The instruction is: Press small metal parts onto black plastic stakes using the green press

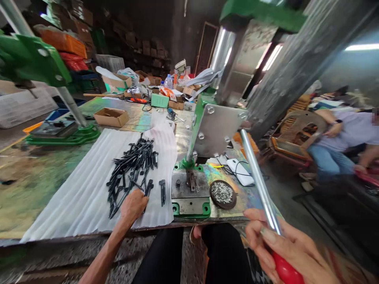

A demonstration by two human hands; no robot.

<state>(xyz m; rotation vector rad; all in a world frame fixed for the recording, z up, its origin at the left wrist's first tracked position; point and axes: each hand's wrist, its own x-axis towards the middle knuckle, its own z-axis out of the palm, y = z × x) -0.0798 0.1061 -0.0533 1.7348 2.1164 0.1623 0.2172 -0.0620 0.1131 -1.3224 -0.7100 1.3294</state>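
Note:
My left hand (134, 206) is closed at the near edge of a pile of slim black parts (136, 161), its fingertips pinching one black part (149, 186) with a wider head. The pile lies on a sheet of white foam (85, 185). To its right, a pair of black parts (162, 192) lies apart from the pile. My right hand (284, 244) is wrapped round the metal lever (259, 177) of a green hand press (192, 130), over its red grip (286, 270). A small metal fixture (191, 183) sits on the press base.
A round dish of small silvery pins (222, 194) stands right of the press base, near a white power bank (240, 172) with a cable. Another green press (59, 130) and a cardboard box (111, 117) stand on the left. A seated person (340, 134) is at the right.

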